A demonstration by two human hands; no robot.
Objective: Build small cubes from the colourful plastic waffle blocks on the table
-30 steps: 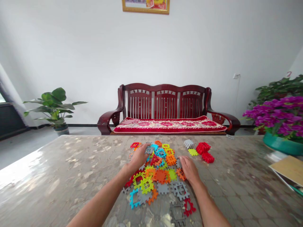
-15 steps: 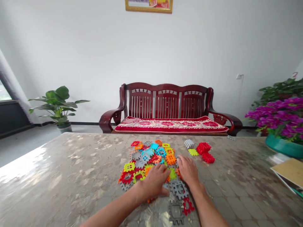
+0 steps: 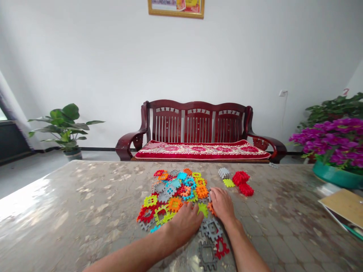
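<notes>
A heap of colourful plastic interlocking tiles (image 3: 171, 189) with notched edges lies on the table. My left hand (image 3: 188, 219) rests at the near side of the heap, its fingers curled down beside a lime green tile (image 3: 202, 209) and an orange window tile (image 3: 175, 204). What lies under that palm is hidden. At the heap's right edge, my right hand (image 3: 222, 204) has its fingers bent together next to a grey piece; its thumb and any grip are hidden. Nearer to me lie grey frame tiles (image 3: 212, 229), a dark grey square frame (image 3: 207, 255) and a red tile (image 3: 221, 248).
Right of the heap stand a grey stack (image 3: 224, 173), a lime tile (image 3: 228, 183) and red stacks (image 3: 241, 178). A teal flower pot (image 3: 334, 175) and a folder (image 3: 344, 206) sit on the table's right. A wooden bench (image 3: 197, 124) stands beyond.
My left hand has drawn slightly toward me, uncovering the orange window tile, and its fingers are more curled. My right hand stays at the heap's right edge. The view has shifted slightly.
</notes>
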